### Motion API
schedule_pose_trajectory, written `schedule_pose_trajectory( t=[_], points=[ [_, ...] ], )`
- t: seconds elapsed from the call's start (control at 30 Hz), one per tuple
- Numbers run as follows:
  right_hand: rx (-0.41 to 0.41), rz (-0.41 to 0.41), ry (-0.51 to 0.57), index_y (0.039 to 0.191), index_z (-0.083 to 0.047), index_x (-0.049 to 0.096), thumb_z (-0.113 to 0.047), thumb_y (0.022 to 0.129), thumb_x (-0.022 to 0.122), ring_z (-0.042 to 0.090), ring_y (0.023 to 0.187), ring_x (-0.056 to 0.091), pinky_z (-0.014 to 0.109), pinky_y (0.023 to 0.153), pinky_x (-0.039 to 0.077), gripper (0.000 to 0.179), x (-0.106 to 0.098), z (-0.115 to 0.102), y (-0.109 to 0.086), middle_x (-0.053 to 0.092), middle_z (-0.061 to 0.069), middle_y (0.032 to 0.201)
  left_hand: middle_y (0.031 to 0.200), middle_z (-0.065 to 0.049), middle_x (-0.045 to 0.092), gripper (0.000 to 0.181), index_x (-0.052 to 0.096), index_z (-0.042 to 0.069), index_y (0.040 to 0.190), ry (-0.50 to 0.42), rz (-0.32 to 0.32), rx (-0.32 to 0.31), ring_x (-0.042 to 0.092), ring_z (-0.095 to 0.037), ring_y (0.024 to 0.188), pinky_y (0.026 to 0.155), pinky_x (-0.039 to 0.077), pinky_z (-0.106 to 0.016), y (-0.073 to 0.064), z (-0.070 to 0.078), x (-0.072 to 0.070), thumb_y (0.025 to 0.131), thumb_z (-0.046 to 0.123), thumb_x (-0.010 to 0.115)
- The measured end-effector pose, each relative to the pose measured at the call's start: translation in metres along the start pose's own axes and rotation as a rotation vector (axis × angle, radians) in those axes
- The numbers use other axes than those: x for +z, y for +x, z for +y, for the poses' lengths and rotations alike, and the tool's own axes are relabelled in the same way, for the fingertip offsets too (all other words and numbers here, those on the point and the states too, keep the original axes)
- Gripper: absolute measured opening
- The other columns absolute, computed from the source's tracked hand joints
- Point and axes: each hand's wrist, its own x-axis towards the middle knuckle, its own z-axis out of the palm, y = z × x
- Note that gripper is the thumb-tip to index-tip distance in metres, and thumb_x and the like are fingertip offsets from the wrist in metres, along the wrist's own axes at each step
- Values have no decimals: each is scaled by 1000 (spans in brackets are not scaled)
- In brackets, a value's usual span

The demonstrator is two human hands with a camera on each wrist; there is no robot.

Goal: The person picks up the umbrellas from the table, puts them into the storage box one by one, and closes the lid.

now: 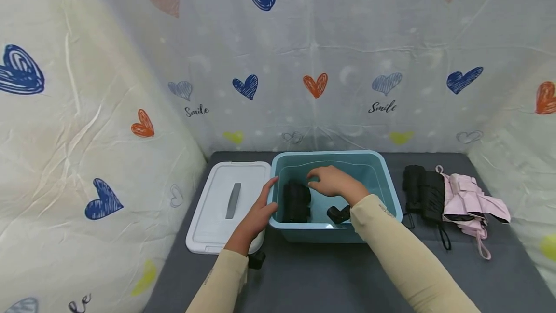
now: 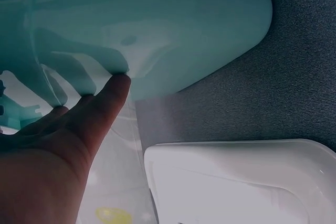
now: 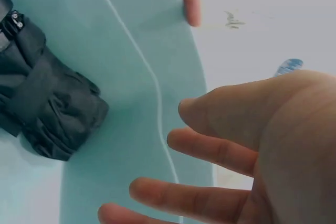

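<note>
A teal plastic storage bin (image 1: pixel 321 236) stands on the dark table. Inside it, against the left wall, lies a black folded umbrella (image 1: pixel 297 202), whose strap and gathered cloth show in the right wrist view. My left hand (image 1: pixel 257 215) is at the bin's left side with fingers extended; in the left wrist view its fingertips touch the outer wall. My right hand (image 1: pixel 333 181) hovers over the bin's inside, to the right of the umbrella. Its fingers (image 3: pixel 194 195) are spread and loosely bent, apart from the umbrella, with nothing between them.
Left of the bin lies a white lid (image 1: pixel 208 221) with a grey handle (image 1: pixel 233 201). To the right, two black folded umbrellas (image 1: pixel 432 197) and a pink umbrella (image 1: pixel 466 194) lie side by side on the table (image 1: pixel 321 279). Heart-patterned curtains (image 1: pixel 278 37) enclose the table's back and sides.
</note>
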Motion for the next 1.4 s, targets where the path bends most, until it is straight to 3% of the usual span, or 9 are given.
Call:
schedule_pose_trajectory(
  t=[0.1,0.27,0.37,0.47,0.6,0.83,0.97,1.23,1.4],
  points=[
    [-5,33,-27,139,-15,52,-31,100,48,30,124,53,49,99,43,43,-5,5,-6,55,8,139,158,-13,21,73,16,28,155,1,4,1,38,-36,127,91,42,-49,0,0,-1,89,8,42],
    [0,73,-55,140,-15,51,-30,100,49,31,124,53,53,109,32,43,-11,13,-17,58,9,136,158,-12,19,74,15,28,155,-2,2,-3,37,-36,127,90,42,-47,0,-2,-1,89,8,41],
    [-6,91,-49,140,-13,51,-29,99,50,31,120,55,53,107,34,44,-13,18,-25,58,10,135,159,-12,18,74,15,29,155,-3,1,-3,36,-36,128,90,41,-47,0,-4,0,90,8,40],
    [-5,103,-36,139,-15,52,-31,98,52,30,117,56,51,97,43,44,-16,23,-31,60,10,131,159,-12,18,73,15,28,155,-1,5,3,36,-36,128,91,41,-48,0,-5,0,90,8,41],
    [-7,121,-24,139,-17,52,-33,97,53,31,114,55,50,89,46,45,-22,29,-39,62,12,126,159,-11,18,73,16,30,155,3,14,4,35,-37,129,91,40,-50,0,-6,0,90,8,41],
    [-35,121,48,141,-16,50,-33,98,52,28,101,63,43,79,49,47,-34,41,-54,59,19,129,159,-8,19,73,17,38,153,14,39,-9,36,-37,128,88,41,-50,16,-31,2,90,9,40],
    [-36,132,82,141,-16,49,-34,97,52,20,88,64,38,72,48,47,-40,49,-61,60,17,127,159,-6,19,72,17,42,152,13,47,-1,36,-36,128,88,42,-50,19,-36,3,90,12,41],
    [-25,169,137,141,-21,49,-39,98,51,21,92,63,36,70,46,47,-49,64,-71,60,14,128,156,-6,23,71,19,48,149,5,55,4,39,-37,125,86,44,-48,19,-38,3,90,13,41],
    [4,154,241,143,-22,46,-41,98,51,22,92,65,38,75,53,50,-53,76,-81,57,16,133,156,-5,24,72,19,48,148,7,55,17,40,-36,124,85,44,-48,22,-39,5,89,13,41]
  ],
)
